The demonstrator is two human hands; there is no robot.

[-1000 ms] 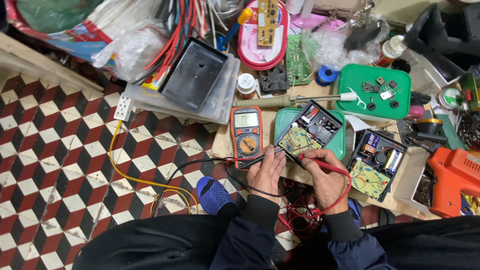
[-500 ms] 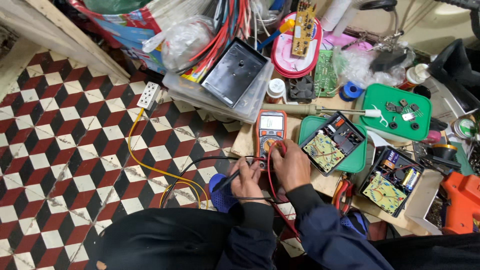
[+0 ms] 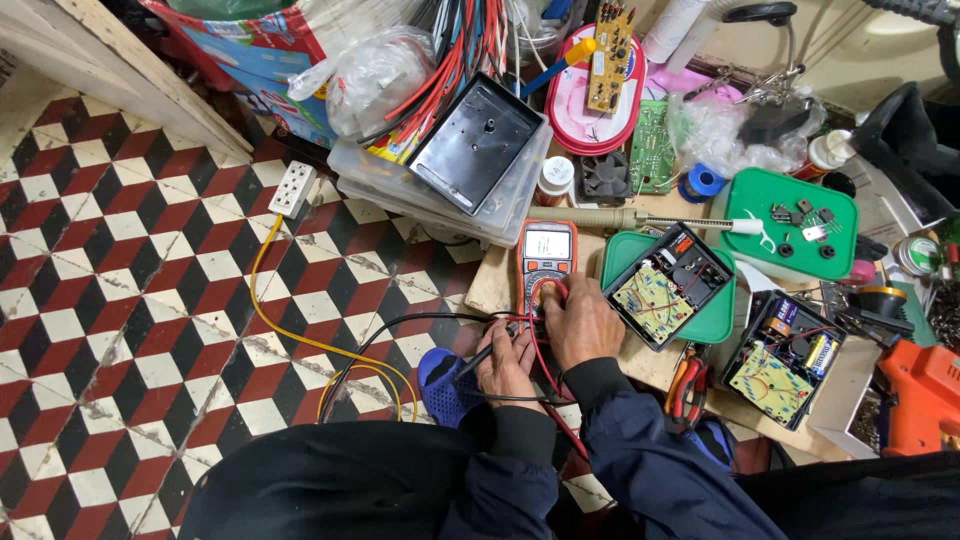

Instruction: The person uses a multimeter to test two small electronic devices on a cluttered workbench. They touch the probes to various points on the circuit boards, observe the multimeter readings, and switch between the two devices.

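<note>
Cluttered surface [image 3: 500,285] above tiled floor; multimeter [image 3: 546,262] at its edge. Right hand [image 3: 580,322] rests on meter dial, fingers curled. Left hand [image 3: 503,362] pinches black probe [image 3: 478,358], just below meter

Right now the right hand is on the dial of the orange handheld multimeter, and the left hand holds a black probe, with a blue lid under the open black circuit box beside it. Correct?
Not quite. In the head view the lid under the open black circuit box is green, not blue. The rest holds: the right hand is on the dial of the orange handheld multimeter, and the left hand holds a black probe.
</note>
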